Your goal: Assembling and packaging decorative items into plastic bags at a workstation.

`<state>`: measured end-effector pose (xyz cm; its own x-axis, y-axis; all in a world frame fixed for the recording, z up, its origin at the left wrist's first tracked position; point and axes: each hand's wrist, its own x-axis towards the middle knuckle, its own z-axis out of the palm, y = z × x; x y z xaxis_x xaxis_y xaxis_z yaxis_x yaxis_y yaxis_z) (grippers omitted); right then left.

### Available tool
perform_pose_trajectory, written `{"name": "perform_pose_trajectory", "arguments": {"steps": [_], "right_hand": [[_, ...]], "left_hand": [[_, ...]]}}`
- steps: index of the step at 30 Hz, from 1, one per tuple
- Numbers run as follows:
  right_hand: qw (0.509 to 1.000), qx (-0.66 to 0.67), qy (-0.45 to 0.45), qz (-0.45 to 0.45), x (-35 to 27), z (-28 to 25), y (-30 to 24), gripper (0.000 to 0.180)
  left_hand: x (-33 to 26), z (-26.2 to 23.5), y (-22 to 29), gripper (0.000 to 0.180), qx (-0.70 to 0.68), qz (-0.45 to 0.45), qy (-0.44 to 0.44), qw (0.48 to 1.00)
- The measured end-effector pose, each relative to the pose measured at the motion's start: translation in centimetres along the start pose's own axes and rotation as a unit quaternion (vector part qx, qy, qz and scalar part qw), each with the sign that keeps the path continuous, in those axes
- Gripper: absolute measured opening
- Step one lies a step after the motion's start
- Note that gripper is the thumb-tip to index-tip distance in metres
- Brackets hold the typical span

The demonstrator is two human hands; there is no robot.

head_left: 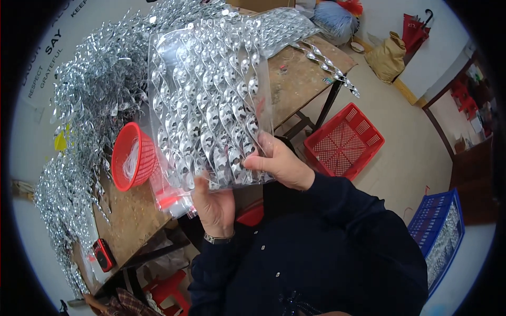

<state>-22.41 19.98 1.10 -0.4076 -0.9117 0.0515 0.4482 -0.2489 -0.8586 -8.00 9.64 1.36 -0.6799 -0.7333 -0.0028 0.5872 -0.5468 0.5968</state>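
Observation:
A clear plastic bag filled with shiny silver twisted strips is held up in front of me, tilted above the table. My left hand grips its lower edge from below, thumb on the front face. Closed on the lower right side is my right hand, its thumb pressed on the front and the fingers partly hidden behind the bag. Left of the bag, a red plastic basket with thin white thread inside stands tilted on the wooden table.
Silver tinsel is heaped along the table's far left side. More silver strips overhang the right edge. A red crate lies on the floor, a blue crate farther right. Lower left are a small red device and another person's plaid sleeve.

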Motion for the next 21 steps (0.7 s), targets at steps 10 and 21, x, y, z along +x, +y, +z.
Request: {"name": "perform_pose_trajectory", "arguments": {"steps": [10,21], "right_hand": [[0.999,0.028,0.03,-0.003,0.2,-3.6,-2.0,0.064],[0.975,0.169,0.115,-0.088,2.4,-2.0,-1.6,0.043]], "left_hand": [[2.4,0.9,0.1,0.053,0.112,-0.059,-0.016,0.992],[3.6,3.0,-0.1,0.046,0.139,-0.069,-0.02,0.988]]}}
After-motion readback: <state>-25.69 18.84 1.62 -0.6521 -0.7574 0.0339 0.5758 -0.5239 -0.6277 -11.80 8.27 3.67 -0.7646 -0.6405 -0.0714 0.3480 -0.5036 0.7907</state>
